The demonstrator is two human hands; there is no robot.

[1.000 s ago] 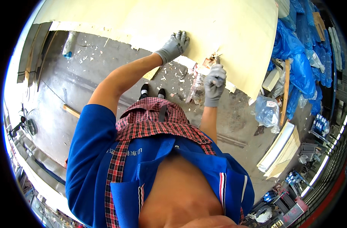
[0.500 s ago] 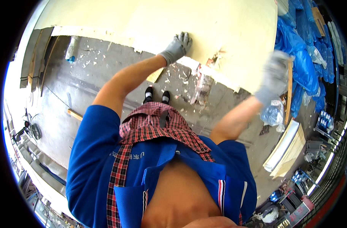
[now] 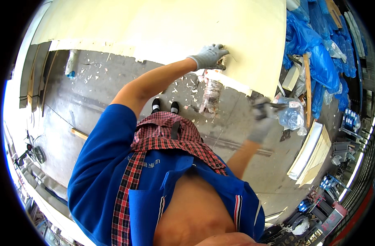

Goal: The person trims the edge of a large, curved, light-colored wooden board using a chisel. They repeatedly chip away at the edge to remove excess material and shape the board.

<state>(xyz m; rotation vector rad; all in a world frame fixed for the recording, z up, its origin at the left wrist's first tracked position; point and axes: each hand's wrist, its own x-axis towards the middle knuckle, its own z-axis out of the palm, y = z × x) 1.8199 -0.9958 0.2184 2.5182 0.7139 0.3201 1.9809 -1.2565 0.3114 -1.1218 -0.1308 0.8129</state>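
Our right hand (image 3: 264, 121), gloved and blurred, is closed around a dark tool (image 3: 274, 105) whose kind we cannot make out. Left of it and farther from us, our gloved left hand (image 3: 209, 57) lies over the near edge of a pale yellow sheet (image 3: 253, 35); we cannot tell whether its fingers grip anything. Just right of our tool hand sits a clear plastic bag (image 3: 292, 116), with blue plastic wrap (image 3: 325, 76) beyond.

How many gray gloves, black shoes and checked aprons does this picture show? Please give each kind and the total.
Gray gloves: 2, the left on the pale sheet, the right blurred
Black shoes: 2
Checked apron: 1
Total: 5
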